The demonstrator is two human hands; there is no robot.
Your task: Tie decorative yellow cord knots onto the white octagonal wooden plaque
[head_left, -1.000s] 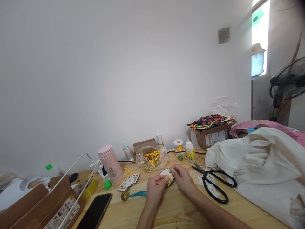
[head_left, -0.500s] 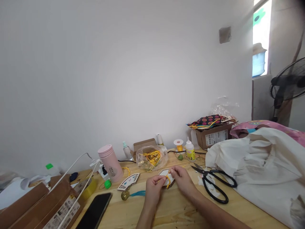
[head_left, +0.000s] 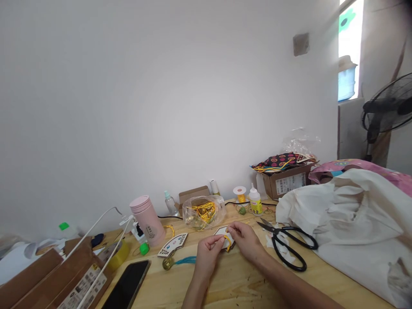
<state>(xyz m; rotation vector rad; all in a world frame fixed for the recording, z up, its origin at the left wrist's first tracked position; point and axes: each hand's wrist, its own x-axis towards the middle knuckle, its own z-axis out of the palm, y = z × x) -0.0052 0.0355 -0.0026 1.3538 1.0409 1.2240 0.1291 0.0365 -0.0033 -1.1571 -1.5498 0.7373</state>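
Observation:
Both hands meet over a small white panel with a dark edge [head_left: 220, 231] lying on the wooden table. My left hand [head_left: 207, 254] pinches a yellow cord [head_left: 228, 244] at the panel's near side. From the right, my right hand [head_left: 243, 237] has its fingertips closed on the cord too, by the panel's upper edge; its exact grip is small and partly hidden. Left of my hands lie a fan-shaped white piece with a printed pattern [head_left: 173, 245] and a gold bell-like ball [head_left: 168, 263] with a blue tassel [head_left: 186, 260].
Black-handled scissors [head_left: 289, 244] lie open to the right, beside white scraps and a large white cloth [head_left: 341, 227]. Behind stand a glue bottle [head_left: 255, 201], a yellow thread spool [head_left: 240, 195] and a plastic bag of cords [head_left: 204, 212]. A pink tumbler [head_left: 147, 221] and a phone [head_left: 127, 285] are leftward.
The view has shifted slightly. Both hands stay at the panel with the yellow cord between them, their fingers only slightly moved.

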